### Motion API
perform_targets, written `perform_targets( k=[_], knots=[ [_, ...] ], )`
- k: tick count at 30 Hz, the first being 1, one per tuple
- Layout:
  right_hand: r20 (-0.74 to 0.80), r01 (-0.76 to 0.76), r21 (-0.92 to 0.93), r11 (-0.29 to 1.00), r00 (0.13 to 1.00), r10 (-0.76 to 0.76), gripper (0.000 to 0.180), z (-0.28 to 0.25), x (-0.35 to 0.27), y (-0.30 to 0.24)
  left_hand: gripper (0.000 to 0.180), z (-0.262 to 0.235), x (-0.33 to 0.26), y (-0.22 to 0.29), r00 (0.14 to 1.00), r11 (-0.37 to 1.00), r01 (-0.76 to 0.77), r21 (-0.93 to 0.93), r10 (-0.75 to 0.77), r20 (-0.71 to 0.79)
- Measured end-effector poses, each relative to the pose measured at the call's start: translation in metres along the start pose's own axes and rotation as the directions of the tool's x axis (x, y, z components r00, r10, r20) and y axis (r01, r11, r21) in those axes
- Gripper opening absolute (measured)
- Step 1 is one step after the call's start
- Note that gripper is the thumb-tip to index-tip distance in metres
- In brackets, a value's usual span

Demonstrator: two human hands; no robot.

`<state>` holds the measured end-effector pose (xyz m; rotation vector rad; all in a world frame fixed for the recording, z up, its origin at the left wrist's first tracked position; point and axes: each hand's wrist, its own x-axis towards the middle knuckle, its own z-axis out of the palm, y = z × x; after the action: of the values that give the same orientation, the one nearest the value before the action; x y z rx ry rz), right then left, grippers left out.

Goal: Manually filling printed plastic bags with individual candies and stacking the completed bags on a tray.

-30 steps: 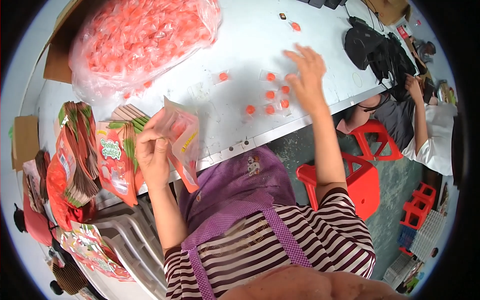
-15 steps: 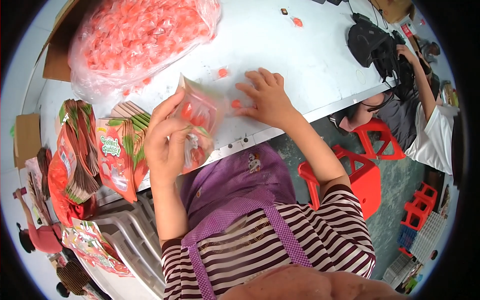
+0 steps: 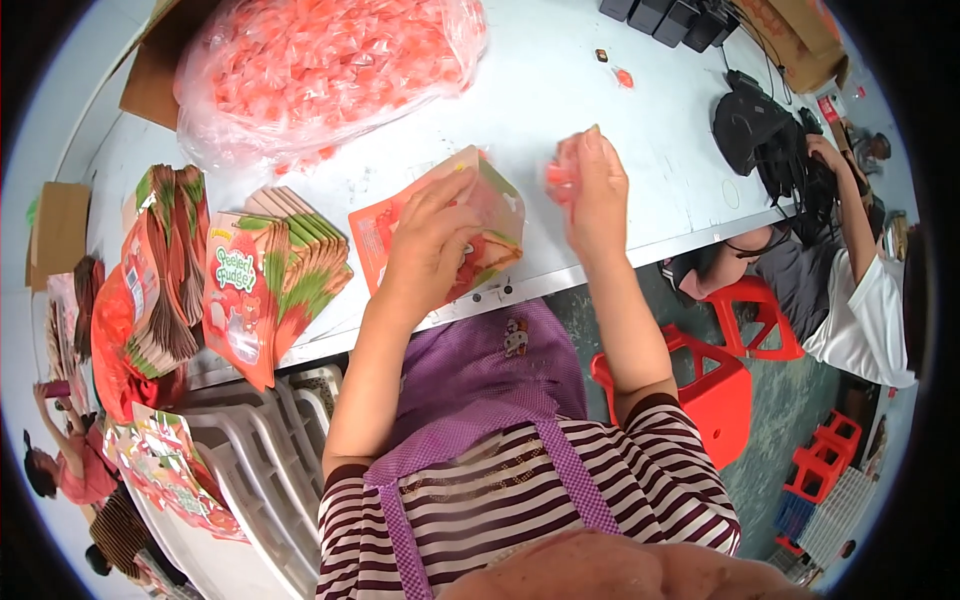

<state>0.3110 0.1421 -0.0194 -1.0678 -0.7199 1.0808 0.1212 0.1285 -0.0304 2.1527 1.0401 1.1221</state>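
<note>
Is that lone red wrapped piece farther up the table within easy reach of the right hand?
Probably yes: only white tabletop shows between the right hand and the lone red piece. The hand does seem to hold other red pieces already, though, so it may have little grip to spare.

Widest lane was bare desk (image 3: 670, 150) right of the right hand (image 3: 602, 190), running over to the black bag (image 3: 745, 120), where a co-worker's hand (image 3: 825, 152) blocked further reach. Up that lane: one loose candy (image 3: 624, 78), then black boxes (image 3: 675, 22) at the far side. Gap between the two hands was narrow but open. Left hand (image 3: 432, 235) and red pouch (image 3: 372, 238) blocked the near middle. Pouch stack (image 3: 240, 290) sat just left of it, tight. Big clear bag (image 3: 330, 75) closed off far left; bare strip ran between it and the pouch.
</note>
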Motion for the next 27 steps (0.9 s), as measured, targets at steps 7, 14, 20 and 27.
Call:
perform_targets(
  k=[7, 14, 20, 27],
  knots=[
    [0.274, 0.367, -0.188, 0.911, 0.91, -0.31, 0.029, 0.023, -0.007, 0.032, 0.009, 0.009, 0.002, 0.002, 0.996, 0.996, 0.063, -0.064, -0.067, -0.065],
    [0.132, 0.335, -0.063, 0.94, 0.937, -0.325, 0.017, 0.037, -0.025, 0.032, 0.008, 0.004, -0.003, 0.002, 0.977, 0.978, 0.146, -0.15, -0.166, -0.131],
    [0.621, 0.693, -0.177, 0.698, 0.629, -0.467, 0.029, 0.019, -0.04, 0.04, 0.008, -0.005, -0.016, 0.006, 0.955, 0.908, 0.175, -0.38, -0.251, -0.16],
    [0.68, 0.808, -0.181, 0.561, 0.515, -0.522, 0.046, 0.034, -0.053, 0.011, 0.004, -0.015, -0.031, 0.012, 0.962, 0.839, 0.146, -0.524, -0.244, -0.124]
  ],
)
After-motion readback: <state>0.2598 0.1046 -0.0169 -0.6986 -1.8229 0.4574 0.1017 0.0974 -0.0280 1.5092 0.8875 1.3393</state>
